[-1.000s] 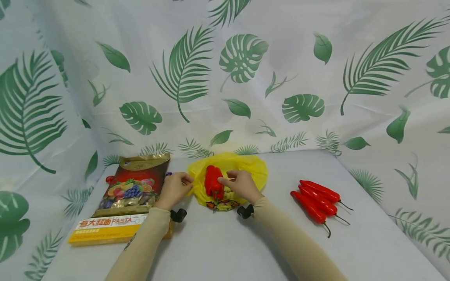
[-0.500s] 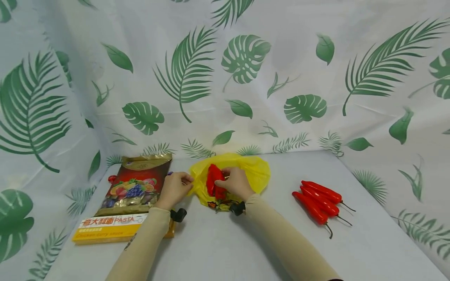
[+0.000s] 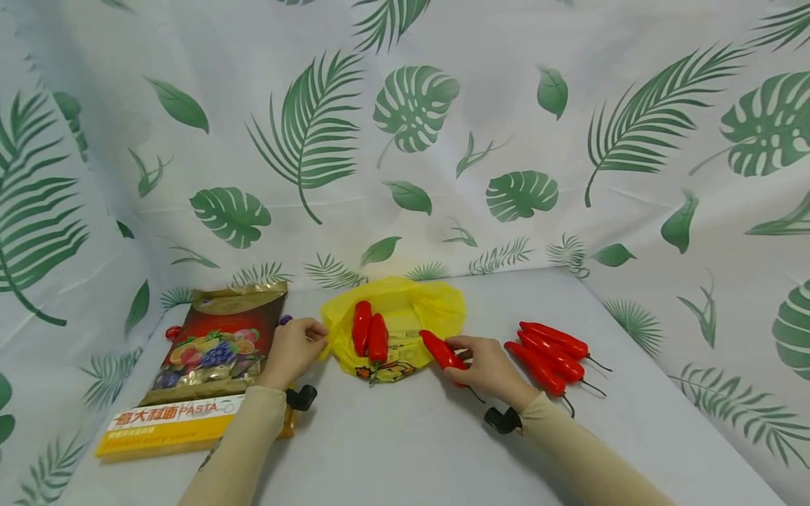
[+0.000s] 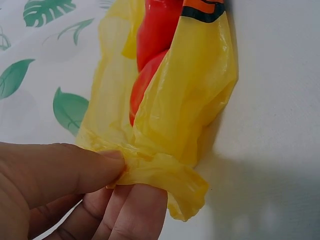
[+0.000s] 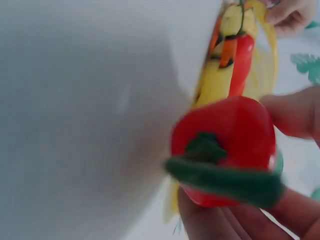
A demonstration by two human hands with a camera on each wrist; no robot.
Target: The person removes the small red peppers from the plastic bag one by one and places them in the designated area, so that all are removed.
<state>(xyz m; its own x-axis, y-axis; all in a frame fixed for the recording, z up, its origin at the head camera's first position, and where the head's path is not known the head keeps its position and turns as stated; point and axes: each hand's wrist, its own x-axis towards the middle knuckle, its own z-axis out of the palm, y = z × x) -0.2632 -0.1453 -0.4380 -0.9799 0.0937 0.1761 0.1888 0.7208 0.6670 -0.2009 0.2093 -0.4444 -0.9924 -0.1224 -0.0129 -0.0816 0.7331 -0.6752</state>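
Observation:
A yellow plastic bag (image 3: 405,302) lies spread with its mouth toward me at the back middle of the table. My left hand (image 3: 296,351) pinches the bag's left edge between thumb and fingers, the gathered film showing in the left wrist view. Two red chili peppers (image 3: 377,341) lie side by side in the bag. At the bag's right edge, my right hand (image 3: 486,369) holds another red chili pepper (image 3: 439,351), its tip pointing at the bag and its dark green stem toward me. The right wrist view shows that pepper's stem end (image 5: 225,150) between thumb and fingers.
To the right lie several more red chili peppers (image 3: 553,355) in a cluster. On the left are a dark red and gold packet (image 3: 218,344) with fruit pictures and a yellow and white pasta box (image 3: 171,429) in front of it. A leaf-printed cloth (image 3: 405,140) stands behind the table.
My right hand has drawn back rightward out of the bag, holding one chili pepper, while two others stay inside. The left hand keeps its pinch on the bag. The head view has shifted slightly.

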